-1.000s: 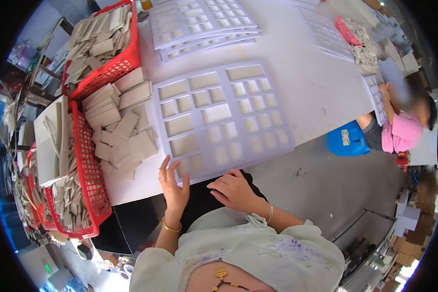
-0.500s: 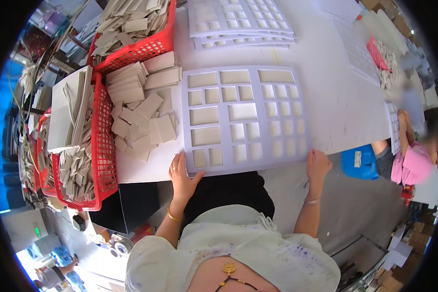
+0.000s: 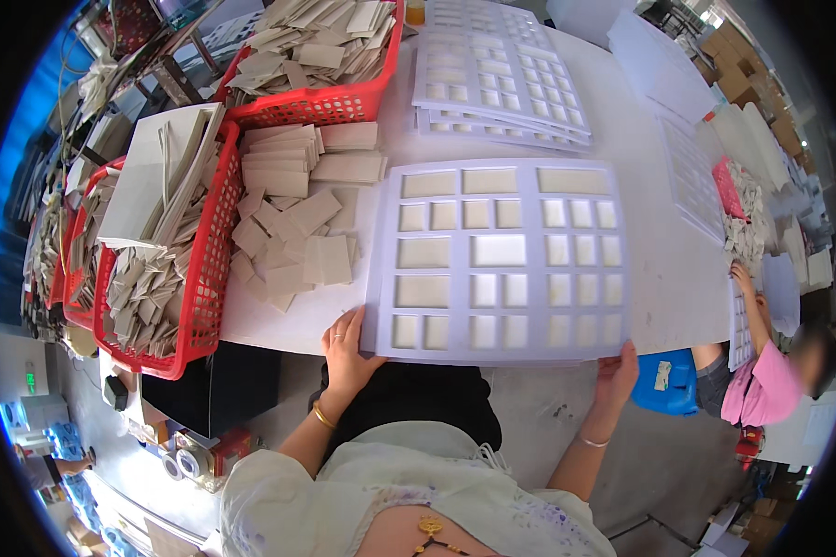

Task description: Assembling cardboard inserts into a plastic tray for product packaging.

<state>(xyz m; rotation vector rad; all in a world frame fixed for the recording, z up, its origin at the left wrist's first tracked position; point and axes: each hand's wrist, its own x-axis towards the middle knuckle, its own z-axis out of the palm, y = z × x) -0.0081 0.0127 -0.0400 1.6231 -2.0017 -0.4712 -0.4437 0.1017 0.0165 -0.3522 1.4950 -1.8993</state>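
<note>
In front of me on the table lies a white panel with rectangular windows of several sizes, pale backing showing through them. Another white sheet's edge peeks out beneath it along the left and near sides. My left hand is at the near left corner, thumb against the near edge and fingers bent beside the corner. At the near right corner, my right hand has its fingers and thumb closed on the panel's edge. Left of the panel, loose grey cardboard pieces lie scattered, with neater stacks behind them.
Red plastic baskets full of cardboard pieces stand at the left. More windowed panels are piled at the back. Another windowed sheet lies on the far right. Beyond, a person in a pink top works near a blue stool.
The view has shifted, so the table contents appear further right and lower. The right hand has turned, its fingers now up against the panel's corner. The left hand stays at its corner.
</note>
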